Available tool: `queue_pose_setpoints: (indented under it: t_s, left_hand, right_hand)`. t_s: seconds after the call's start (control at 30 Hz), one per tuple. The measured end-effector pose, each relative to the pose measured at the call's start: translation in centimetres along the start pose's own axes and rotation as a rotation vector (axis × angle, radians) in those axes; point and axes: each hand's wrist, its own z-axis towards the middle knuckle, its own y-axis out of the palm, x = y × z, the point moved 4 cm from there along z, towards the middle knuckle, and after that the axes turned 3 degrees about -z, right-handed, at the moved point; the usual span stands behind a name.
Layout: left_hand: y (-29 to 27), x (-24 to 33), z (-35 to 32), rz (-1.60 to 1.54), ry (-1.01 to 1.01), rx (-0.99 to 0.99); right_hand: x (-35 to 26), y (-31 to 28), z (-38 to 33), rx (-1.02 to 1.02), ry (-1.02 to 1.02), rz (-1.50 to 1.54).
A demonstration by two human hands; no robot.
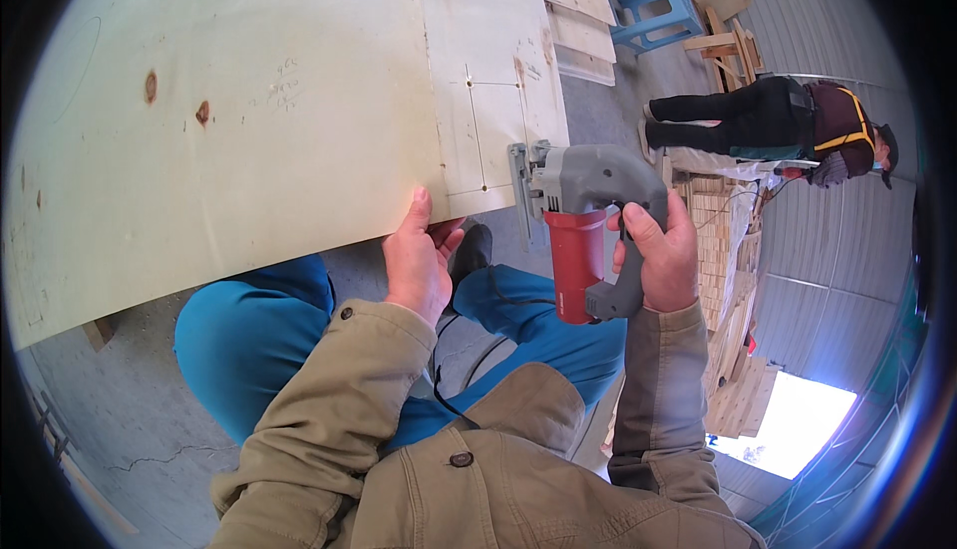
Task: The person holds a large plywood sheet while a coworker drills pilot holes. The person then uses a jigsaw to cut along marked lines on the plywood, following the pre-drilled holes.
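A large pale plywood sheet (309, 140) fills the upper left, with brown knots and pencil marks. Near its right end, a rectangle is drawn with small dark dots at its corners. My left hand (417, 262) pinches the sheet's near edge, thumb on top and fingers partly hidden beneath. In my right hand (660, 255) is a red and grey jigsaw (578, 260), gripped by its rear handle. The jigsaw's metal base stands upright against the sheet's right edge, close to the drawn rectangle. Whether the blade touches the wood I cannot tell.
A dark power cord (444, 380) hangs by my blue-trousered legs. More plywood sheets (583, 36) lie beyond the right edge, near a blue plastic stool (653, 11). Another person (788, 121) bends over stacked timber (713, 250) at the right, holding a red tool.
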Motion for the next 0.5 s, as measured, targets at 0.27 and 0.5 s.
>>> queue_pose_setpoints:
  t_s: [0.27, 0.5]
  left_hand:
    - [0.16, 0.16, -0.23, -0.023, 0.001, 0.003]
    - [0.21, 0.19, -0.24, 0.019, -0.001, -0.002]
  right_hand:
    - [-0.25, 0.19, 0.36, 0.002, 0.009, 0.013]
    - [-0.35, 0.19, 0.53, -0.003, 0.002, 0.025]
